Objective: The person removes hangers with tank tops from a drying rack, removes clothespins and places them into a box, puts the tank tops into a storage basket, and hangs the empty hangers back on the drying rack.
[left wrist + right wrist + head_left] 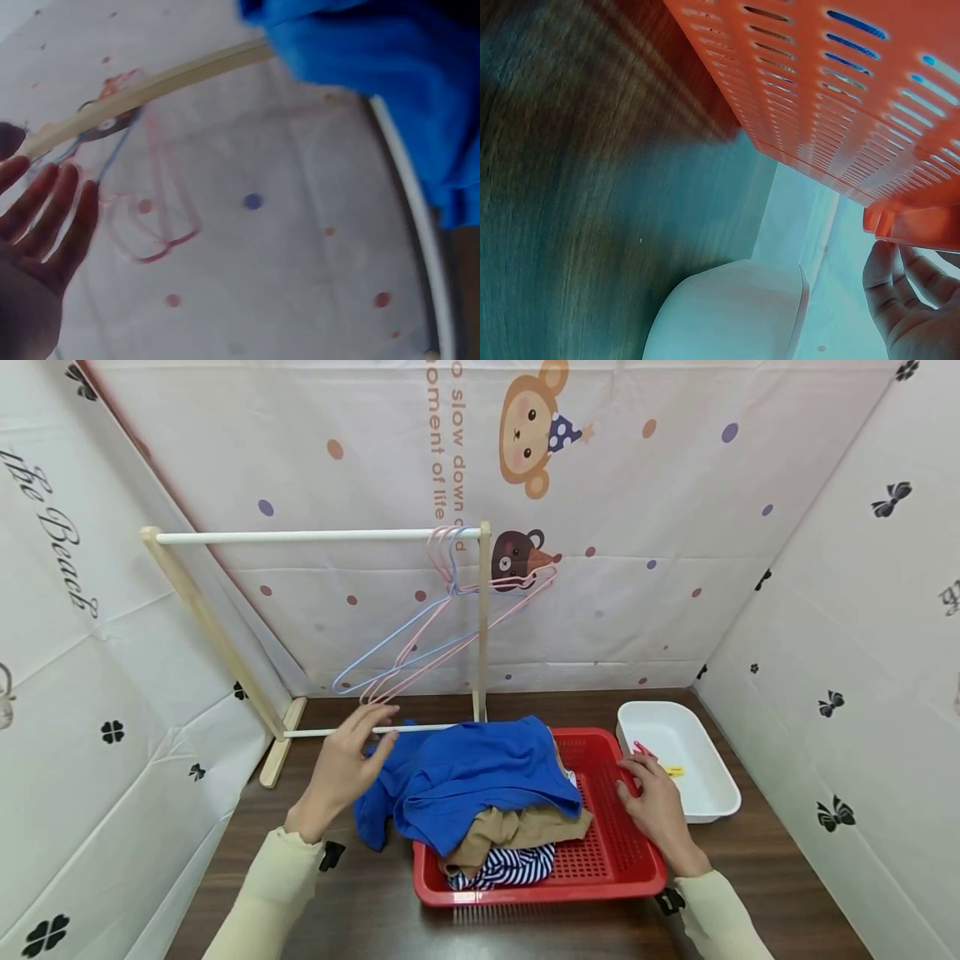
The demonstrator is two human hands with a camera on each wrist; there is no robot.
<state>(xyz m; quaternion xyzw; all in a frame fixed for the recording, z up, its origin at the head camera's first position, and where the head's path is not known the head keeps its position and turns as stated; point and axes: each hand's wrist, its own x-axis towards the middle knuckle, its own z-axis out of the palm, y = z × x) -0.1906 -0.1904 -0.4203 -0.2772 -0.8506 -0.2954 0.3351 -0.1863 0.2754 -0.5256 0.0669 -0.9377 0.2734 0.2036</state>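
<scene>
A red slotted basket [626, 839] stands on the table, holding a heap of clothes. On top lies a blue garment [487, 768], spilling over the basket's left side; beneath it show a tan garment [517, 828] and a navy-and-white striped one [517, 865]. My left hand [347, 768] hovers just left of the blue garment, fingers extended and holding nothing; the left wrist view shows the hand [34, 255] apart from the blue cloth [360, 52]. My right hand [658, 806] grips the basket's right rim, fingers and thumb at the edge, as the right wrist view shows [922, 300].
Behind the basket stands a rack with a white top bar [315, 537] and wooden posts. Pink and blue hangers [390, 643] hang at its right end. A white tub [708, 752] with a yellow clip [674, 771] and a pink clip [643, 749] sits at the right. Printed cloth walls surround the table.
</scene>
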